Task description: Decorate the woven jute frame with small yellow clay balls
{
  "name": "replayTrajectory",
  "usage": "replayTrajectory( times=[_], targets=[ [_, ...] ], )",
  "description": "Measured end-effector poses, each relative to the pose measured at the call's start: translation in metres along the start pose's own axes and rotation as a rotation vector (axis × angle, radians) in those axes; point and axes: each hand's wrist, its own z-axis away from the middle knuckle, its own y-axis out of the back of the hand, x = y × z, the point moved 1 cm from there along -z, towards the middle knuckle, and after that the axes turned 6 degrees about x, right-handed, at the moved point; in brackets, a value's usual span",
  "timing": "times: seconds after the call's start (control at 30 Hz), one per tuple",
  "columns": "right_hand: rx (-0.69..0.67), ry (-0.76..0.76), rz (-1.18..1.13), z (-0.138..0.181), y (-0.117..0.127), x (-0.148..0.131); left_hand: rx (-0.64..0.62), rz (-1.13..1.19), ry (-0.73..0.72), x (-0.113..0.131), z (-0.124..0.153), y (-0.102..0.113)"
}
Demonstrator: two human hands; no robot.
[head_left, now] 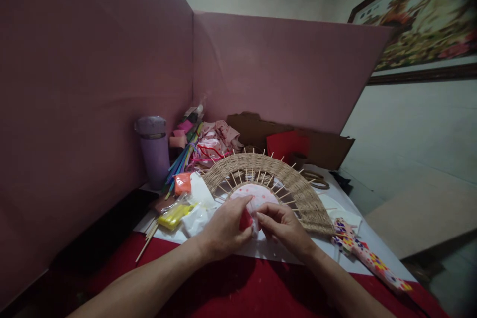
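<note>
Pink partitions (290,64) stand beyond and left of the bench (208,289), which has a red cover and a white sheet. Far left of the hands, a purple tumbler (153,154) stands upright; beside it, coloured strips (183,156) overlap a pink cloth heap (223,135), its contents hard to separate. Nearer the left hand (227,226) lie an orange packet (182,184) and a yellow packet (174,216). The left hand holds a red item (245,219), largely covered by the fingers. Between the hands, a translucent piece (255,223), blurred in outline, is pinched by the right hand (285,223). Directly beyond both hands lies a woven arch (253,161); they partly cover its dotted centre (257,192). Right of the right hand lies a floral strip (372,261). Farther off, upper right, a framed picture (421,30) is cut off.
</note>
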Motion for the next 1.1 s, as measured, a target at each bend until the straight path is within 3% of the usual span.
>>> replayTrajectory(
  times=[0.57, 1.1],
  targets=[
    [-0.023, 0.054, 0.104, 0.0, 0.0, 0.001, 0.016, -0.154, -0.037, -0.009, 0.001, -0.005],
    [-0.035, -0.068, -0.012, 0.0, 0.002, -0.003, -0.001, -0.019, -0.019, 0.002, 0.0, 0.0]
  ],
)
